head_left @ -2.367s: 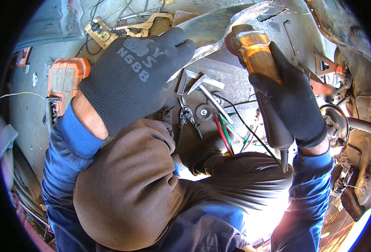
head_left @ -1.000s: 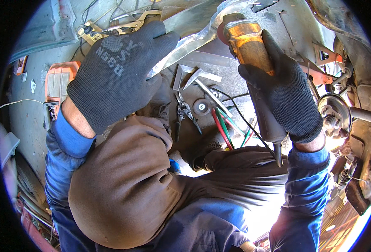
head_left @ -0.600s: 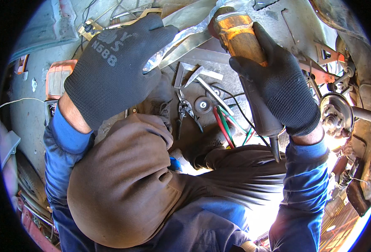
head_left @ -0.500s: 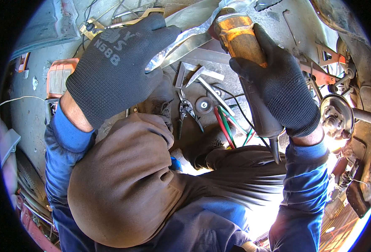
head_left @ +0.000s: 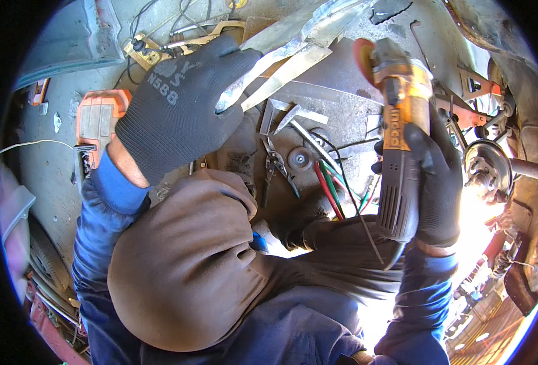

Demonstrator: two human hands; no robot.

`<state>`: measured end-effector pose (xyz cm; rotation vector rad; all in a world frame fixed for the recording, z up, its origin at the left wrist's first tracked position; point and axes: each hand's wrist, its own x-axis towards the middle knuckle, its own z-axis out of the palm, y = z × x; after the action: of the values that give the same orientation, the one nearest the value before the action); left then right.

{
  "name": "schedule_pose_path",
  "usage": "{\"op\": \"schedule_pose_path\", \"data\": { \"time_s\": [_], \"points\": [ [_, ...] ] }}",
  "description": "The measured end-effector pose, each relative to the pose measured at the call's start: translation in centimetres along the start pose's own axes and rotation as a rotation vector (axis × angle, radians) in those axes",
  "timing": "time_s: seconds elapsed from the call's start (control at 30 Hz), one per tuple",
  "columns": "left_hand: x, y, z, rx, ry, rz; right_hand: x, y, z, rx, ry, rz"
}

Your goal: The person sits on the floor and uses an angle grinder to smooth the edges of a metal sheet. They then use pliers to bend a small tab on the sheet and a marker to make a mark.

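The left hand (head_left: 183,109) pinches the sheet-metal strip (head_left: 305,35), whose long axis slants up and right; the right hand's (head_left: 438,182) grip wraps the angle grinder (head_left: 400,121), its disc (head_left: 362,61) right of the strip, apart.

Left glove (head_left: 180,112): we see gray letters and numbers on it.
Grinder (head_left: 406,121): we see letters on its orange side.
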<state>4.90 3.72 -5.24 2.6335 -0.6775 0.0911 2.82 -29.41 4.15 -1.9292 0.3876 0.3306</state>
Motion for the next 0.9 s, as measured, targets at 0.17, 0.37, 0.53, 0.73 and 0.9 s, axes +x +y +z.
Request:
{"op": "schedule_pose_path", "data": {
  "time_s": [0.17, 0.37, 0.53, 0.73, 0.9],
  "points": [
    [1.3, 0.1, -1.7, -0.187, -0.057, 0.004, -1.7, 3.8, -1.5, 0.417, 0.046, 0.124],
    [8.1, -2.2, -3.4, -0.524, -0.299, -0.293, -4.1, 6.9, -3.3, 0.513, 0.064, 0.235],
    [10.6, -1.9, -1.3, -0.847, -0.392, -0.633, -4.5, 7.5, -4.6, 0.578, 0.059, 0.108],
    [9.8, -2.4, 1.0, -0.936, -0.357, -0.716, -5.2, 7.9, -7.4, 0.556, 0.059, 0.120],
    [14.7, -10.2, 3.4, -0.940, -0.034, -0.959, -5.6, 8.3, -7.7, 0.591, 0.081, 0.099]
  ]
}}
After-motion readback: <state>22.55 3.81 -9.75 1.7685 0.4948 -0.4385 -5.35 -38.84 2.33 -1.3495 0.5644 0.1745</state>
